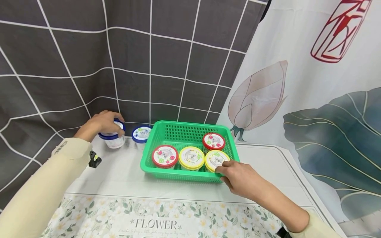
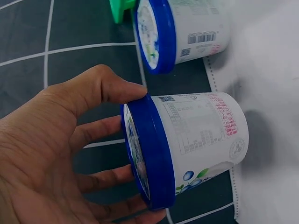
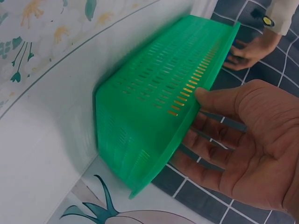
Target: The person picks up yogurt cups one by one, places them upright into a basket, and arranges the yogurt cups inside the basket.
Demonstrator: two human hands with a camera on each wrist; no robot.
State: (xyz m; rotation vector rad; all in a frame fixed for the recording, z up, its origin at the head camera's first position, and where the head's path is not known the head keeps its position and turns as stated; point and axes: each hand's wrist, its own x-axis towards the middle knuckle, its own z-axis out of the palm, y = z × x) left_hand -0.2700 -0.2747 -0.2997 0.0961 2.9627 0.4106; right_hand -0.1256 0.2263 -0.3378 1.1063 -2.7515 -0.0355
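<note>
At the back left, my left hand (image 1: pixel 105 123) grips a white tub with a blue lid (image 2: pixel 201 135), thumb and fingers around the lid's edge. Blueberries are printed on its side. A second blue-lidded tub (image 1: pixel 141 134) stands between it and the green basket (image 1: pixel 146 162). My right hand (image 1: pixel 242 178) holds the basket's front right rim, with the thumb (image 3: pixel 212 100) outside and the fingers reaching over the inner side. Its fingertips overlap a yellow-lidded tub (image 1: pixel 215 159) in the head view. Another yellow-lidded tub (image 1: pixel 191 158) and two red-lidded tubs (image 1: pixel 165 156) sit in the basket.
A dark grid-patterned curtain (image 1: pixel 178 59) hangs right behind the basket and tubs. To the right hangs a white cloth (image 1: pixel 268 43) with flower and leaf prints. A floral mat (image 1: pixel 154 215) covers the front of the white table (image 1: pixel 119 178).
</note>
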